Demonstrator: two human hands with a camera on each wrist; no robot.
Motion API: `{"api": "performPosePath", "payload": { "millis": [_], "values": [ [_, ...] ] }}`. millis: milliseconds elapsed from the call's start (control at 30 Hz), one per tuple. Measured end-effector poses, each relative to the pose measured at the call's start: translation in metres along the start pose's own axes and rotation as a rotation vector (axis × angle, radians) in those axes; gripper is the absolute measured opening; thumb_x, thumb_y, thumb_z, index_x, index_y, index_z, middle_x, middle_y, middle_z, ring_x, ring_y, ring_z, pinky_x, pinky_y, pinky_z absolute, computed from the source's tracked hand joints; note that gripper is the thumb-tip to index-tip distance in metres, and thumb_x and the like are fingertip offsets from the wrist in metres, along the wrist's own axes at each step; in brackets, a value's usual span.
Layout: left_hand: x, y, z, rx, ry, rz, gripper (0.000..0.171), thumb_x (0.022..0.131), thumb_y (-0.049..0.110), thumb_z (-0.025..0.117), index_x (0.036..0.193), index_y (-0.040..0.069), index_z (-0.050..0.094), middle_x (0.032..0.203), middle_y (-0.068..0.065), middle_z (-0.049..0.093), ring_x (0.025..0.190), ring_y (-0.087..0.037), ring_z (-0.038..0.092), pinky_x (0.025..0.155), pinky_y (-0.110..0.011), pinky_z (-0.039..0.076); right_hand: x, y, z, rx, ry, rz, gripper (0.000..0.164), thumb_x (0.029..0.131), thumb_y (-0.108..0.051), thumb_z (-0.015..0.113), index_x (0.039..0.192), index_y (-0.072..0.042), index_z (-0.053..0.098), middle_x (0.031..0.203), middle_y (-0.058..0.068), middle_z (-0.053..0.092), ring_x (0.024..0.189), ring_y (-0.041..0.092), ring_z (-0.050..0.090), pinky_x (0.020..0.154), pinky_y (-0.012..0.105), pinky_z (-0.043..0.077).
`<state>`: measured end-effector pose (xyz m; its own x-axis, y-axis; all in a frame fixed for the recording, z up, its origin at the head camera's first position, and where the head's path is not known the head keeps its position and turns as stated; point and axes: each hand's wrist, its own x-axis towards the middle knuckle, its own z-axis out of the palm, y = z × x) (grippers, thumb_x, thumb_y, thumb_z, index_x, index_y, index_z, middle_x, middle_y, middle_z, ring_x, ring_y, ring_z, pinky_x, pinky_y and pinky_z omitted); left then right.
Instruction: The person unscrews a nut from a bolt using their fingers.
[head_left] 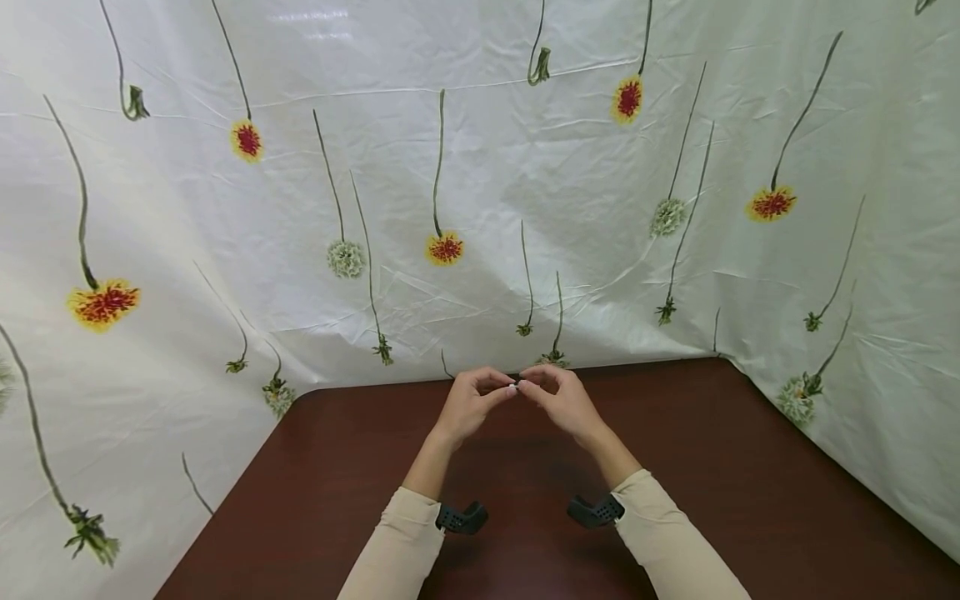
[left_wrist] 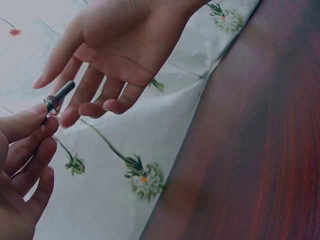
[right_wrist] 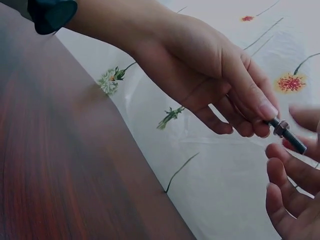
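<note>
Left hand (head_left: 462,410): pinched dark threaded metal bolt (left_wrist: 64,91), likely exposing right end.
Right hand (head_left: 572,408): hovered alongside, fingers loose.

A dark red-brown worktop (head_left: 525,454) spreads across the bottom of the head view. It is smooth and shiny, with round far corners.

Cream sleeves (head_left: 397,550) are showing creases near the cuffs (head_left: 636,485); dark, curved straps (head_left: 462,518), one per wrist, are displaying small holes.
</note>
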<state>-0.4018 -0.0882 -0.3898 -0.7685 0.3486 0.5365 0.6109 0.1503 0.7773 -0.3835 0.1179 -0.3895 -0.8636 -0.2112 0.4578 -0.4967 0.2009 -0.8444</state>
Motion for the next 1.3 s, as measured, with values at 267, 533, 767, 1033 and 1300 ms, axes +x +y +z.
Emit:
{"api": "performPosePath", "payload": {
  "millis": [267, 533, 767, 1033, 1300],
  "values": [
    [0.000, 0.001, 0.000, 0.014, 0.001, 0.003, 0.010, 0.096, 0.010, 0.076, 0.104, 0.005, 0.078, 0.100, -0.005, 0.077, 0.094, -0.022, 0.070, 0.083, -0.041, 0.054, 0.001, -0.002, 0.000, -0.011, 0.062, -0.031, 0.015, 0.096, -0.008, 0.075, 0.108, 0.002, 0.074, 0.104, 0.013, 0.073, 0.094, 0.024, 0.064, 0.080, 0.038, 0.049],
    [0.000, 0.002, 0.000, 0.016, 0.010, 0.005, 0.011, 0.096, 0.011, 0.077, 0.104, 0.004, 0.078, 0.100, -0.006, 0.077, 0.094, -0.022, 0.071, 0.082, -0.040, 0.054, -0.010, -0.035, -0.002, 0.005, 0.011, 0.028, 0.017, 0.101, -0.005, 0.067, 0.109, 0.009, 0.073, 0.096, 0.017, 0.074, 0.091, 0.043, 0.066, 0.075, 0.035, 0.052],
    [0.000, 0.001, 0.000, 0.011, 0.007, -0.009, 0.010, 0.096, 0.011, 0.076, 0.104, 0.005, 0.078, 0.101, -0.005, 0.076, 0.095, -0.022, 0.070, 0.083, -0.042, 0.054, -0.015, -0.043, -0.002, 0.010, -0.014, -0.032, 0.020, 0.096, 0.001, 0.072, 0.113, 0.011, 0.069, 0.108, 0.019, 0.071, 0.100, 0.031, 0.065, 0.083, 0.039, 0.050],
    [-0.001, 0.001, -0.001, 0.018, 0.008, -0.003, 0.011, 0.096, 0.011, 0.076, 0.105, 0.005, 0.078, 0.101, -0.005, 0.076, 0.095, -0.022, 0.069, 0.084, -0.043, 0.054, -0.015, -0.043, -0.002, -0.009, 0.009, 0.012, 0.020, 0.099, -0.007, 0.071, 0.111, 0.008, 0.074, 0.104, 0.013, 0.072, 0.088, 0.021, 0.062, 0.077, 0.037, 0.050],
    [-0.001, 0.001, -0.001, 0.011, 0.005, -0.012, 0.010, 0.096, 0.011, 0.076, 0.105, 0.006, 0.078, 0.101, -0.005, 0.076, 0.096, -0.022, 0.069, 0.086, -0.044, 0.054, -0.013, -0.039, -0.003, 0.038, -0.009, -0.005, 0.023, 0.096, -0.003, 0.073, 0.115, 0.010, 0.069, 0.108, 0.018, 0.071, 0.095, 0.028, 0.064, 0.079, 0.037, 0.050]
  ]
}}
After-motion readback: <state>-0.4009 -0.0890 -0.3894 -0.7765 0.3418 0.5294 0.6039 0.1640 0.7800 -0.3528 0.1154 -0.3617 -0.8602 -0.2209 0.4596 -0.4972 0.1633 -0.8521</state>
